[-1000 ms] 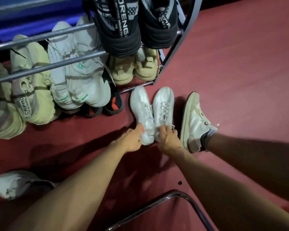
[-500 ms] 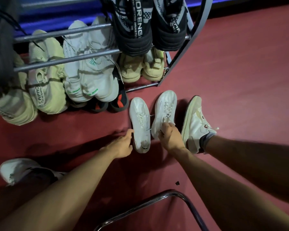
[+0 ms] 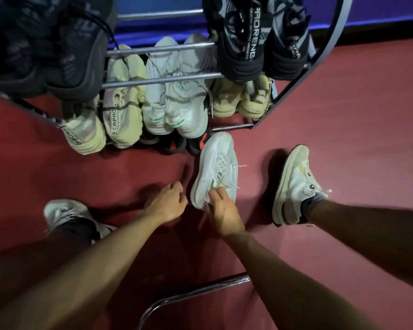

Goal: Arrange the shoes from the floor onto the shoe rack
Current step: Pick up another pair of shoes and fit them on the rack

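One white sneaker (image 3: 216, 167) sits tilted on the red floor (image 3: 343, 139), just before the shoe rack (image 3: 157, 50); the right hand (image 3: 221, 210) pinches its heel collar, while the left hand (image 3: 166, 203) hovers beside, loosely curled, empty.

Hands: 2, left (image 3: 167, 204) & right (image 3: 221, 210)
White shoes on floor by hands: looks like 2 stacked/pressed together (image 3: 216, 167), can't split them clearly
Worn shoes (on person's feet): 2, left (image 3: 65, 214), right (image 3: 296, 186)
Racks: 1 (image 3: 157, 79)
Black shoes, top tier left: approx. 2 (image 3: 43, 51), dark, hard to separate
Black/grey shoes, top tier right: 2 (image 3: 260, 39)
Cream knit shoes w/ lettering: 2 (image 3: 105, 122)
White shoes w/ green marks: 2 (image 3: 174, 108)
Beige shoes, lower right: 2 (image 3: 241, 101)
Black/red shoes under the white pair: 2 partly seen (image 3: 186, 145)
Chrome tubes, bottom of view: 1 (image 3: 188, 296)
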